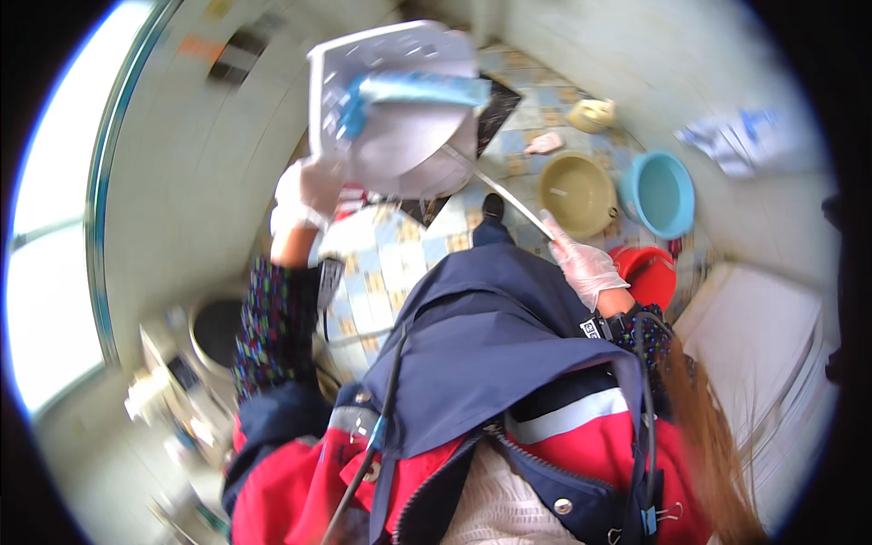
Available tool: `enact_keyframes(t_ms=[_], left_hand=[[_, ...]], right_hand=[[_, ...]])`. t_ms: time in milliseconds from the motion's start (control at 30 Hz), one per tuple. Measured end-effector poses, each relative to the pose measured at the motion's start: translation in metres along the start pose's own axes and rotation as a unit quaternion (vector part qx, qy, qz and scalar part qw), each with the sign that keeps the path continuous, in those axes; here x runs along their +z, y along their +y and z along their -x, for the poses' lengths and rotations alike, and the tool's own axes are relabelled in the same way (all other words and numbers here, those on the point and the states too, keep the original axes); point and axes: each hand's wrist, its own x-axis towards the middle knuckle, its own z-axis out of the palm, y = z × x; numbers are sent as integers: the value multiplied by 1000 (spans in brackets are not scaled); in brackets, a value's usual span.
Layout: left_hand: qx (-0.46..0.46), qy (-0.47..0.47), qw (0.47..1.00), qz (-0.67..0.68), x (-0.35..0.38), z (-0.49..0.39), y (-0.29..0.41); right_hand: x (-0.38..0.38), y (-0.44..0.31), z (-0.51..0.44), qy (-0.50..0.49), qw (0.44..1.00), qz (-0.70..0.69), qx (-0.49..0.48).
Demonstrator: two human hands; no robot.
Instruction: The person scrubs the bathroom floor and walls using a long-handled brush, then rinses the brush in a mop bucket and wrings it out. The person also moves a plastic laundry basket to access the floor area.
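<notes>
My left hand (310, 191), in a thin clear glove, grips the near left side of a pale plastic basket (402, 160) raised in front of me. The basket has slots in its wall and is blurred. Across it shows a light-blue packet-like thing (426, 90), with a darker blue thing (353, 112) at its left end. My right hand (579, 262), also gloved, holds a thin pale rod (507, 193). The rod's far end overlaps the basket; whether it touches, I cannot tell.
On the tiled floor (381, 266) stand a tan basin (575, 194), a light-blue basin (657, 194) and a red bucket (647, 276). A pale yellow container (591, 116) is by the wall. A white lidded appliance or box (753, 334) stands right; a toilet-like fixture (218, 334) is left.
</notes>
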Motion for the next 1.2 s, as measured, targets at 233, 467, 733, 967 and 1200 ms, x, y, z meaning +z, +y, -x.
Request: enact_keyframes(t_ms=[233, 467, 733, 967, 1200], left_hand=[[-68, 24, 994, -77, -4, 122, -70], [-151, -193, 963, -113, -13, 233, -107], [-285, -97, 950, -82, -22, 425, -118], [-325, -26, 945, 4, -1, 541, -159], [-204, -113, 931, -282, 26, 650, -193]], right_hand=[[37, -26, 18, -66, 989, 75, -108], [64, -38, 27, -103, 959, 111, -241], [151, -104, 75, -163, 930, 202, -261], [224, -159, 120, -162, 924, 203, -280], [307, -202, 146, -127, 917, 193, -326]])
